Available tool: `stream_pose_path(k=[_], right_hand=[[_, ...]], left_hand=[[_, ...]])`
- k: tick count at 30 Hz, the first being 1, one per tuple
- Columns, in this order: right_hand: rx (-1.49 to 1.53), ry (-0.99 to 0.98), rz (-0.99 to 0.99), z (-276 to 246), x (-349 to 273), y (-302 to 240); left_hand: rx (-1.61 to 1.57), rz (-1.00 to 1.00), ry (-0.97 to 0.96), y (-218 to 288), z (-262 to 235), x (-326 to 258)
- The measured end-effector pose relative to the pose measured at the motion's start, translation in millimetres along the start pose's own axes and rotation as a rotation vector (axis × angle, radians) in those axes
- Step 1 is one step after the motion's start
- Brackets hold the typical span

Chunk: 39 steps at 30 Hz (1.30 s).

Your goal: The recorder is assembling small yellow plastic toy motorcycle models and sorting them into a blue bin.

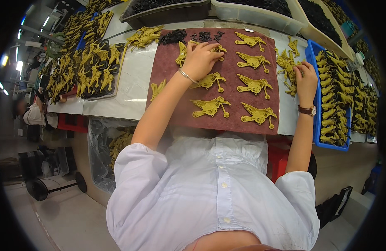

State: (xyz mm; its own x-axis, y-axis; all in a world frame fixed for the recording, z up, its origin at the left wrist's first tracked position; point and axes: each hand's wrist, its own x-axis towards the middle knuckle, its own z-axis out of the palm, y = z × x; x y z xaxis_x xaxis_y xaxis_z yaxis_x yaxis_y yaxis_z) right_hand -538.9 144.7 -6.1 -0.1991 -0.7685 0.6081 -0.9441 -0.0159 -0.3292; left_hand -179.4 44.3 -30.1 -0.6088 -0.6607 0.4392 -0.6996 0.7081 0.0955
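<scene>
On a maroon cloth (180,121) lie several yellow-green moulded plastic parts, each with a pointed end and a small round foot, such as this part (255,85), set in two columns. My left hand (201,60) reaches over the top of the left column, its fingers closed around a yellow-green part (218,51) that they partly hide. Right of the cloth, my right hand (306,79) has its fingertips pinched at a loose heap of the same parts (286,67); just which piece they grip is partly hidden.
Small black pieces (173,37) lie along the cloth's far edge. Beyond stand bins of black pieces, including a grey bin (163,11). A blue crate (347,144) of yellow-green parts is close on the right. Stacked trays (105,94) of parts stand left; a person (36,113) is farther left.
</scene>
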Motion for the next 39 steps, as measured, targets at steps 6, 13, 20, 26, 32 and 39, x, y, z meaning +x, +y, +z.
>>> stream_pose_path(k=[6, 13, 20, 26, 32, 39], right_hand=[[0.049, -0.206, -0.018, 2, 0, 5], [0.153, -0.132, -0.082, -10, -3, -33], [0.49, -0.147, -0.148, -32, -11, -119], [0.759, -0.22, -0.247, -27, -18, -194], [0.855, -0.353, -0.248, -9, -32, -201], [1.079, -0.417, -0.096, -16, -45, -195]], left_hand=[[-0.026, -0.41, -0.042, -15, -48, -16], [-0.246, -0.417, -0.197, -44, -68, -38], [-1.736, -0.752, 0.105, -45, -101, -50], [-1.85, -0.68, 0.076, 35, -102, -49], [-1.928, -0.731, 0.111, 85, -103, -62], [-1.1, -0.332, 0.274, 86, -101, -61]])
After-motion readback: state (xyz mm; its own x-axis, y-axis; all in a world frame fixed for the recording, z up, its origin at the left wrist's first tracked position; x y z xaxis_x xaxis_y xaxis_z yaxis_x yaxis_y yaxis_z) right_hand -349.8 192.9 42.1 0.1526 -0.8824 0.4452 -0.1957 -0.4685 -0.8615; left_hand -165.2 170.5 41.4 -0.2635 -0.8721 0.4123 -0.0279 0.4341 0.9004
